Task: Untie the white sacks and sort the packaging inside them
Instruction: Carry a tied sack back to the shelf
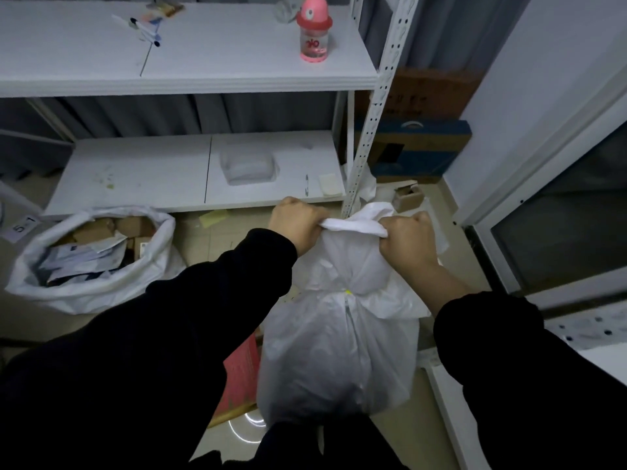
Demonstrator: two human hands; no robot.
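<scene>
Gripping the top of the tied sack [339,334] near the shelf, both hands [297,225] [405,240] are just starting; an open sack [91,256] is lying far left.

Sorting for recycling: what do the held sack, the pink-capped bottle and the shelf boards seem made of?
Held sack: thin white plastic film, probably; semi-translucent, crinkled, gathered at a tie.
Pink-capped bottle: clear glossy plastic, likely; see-through body.
Shelf boards: matte white laminate or painted board; cannot tell which.
</scene>
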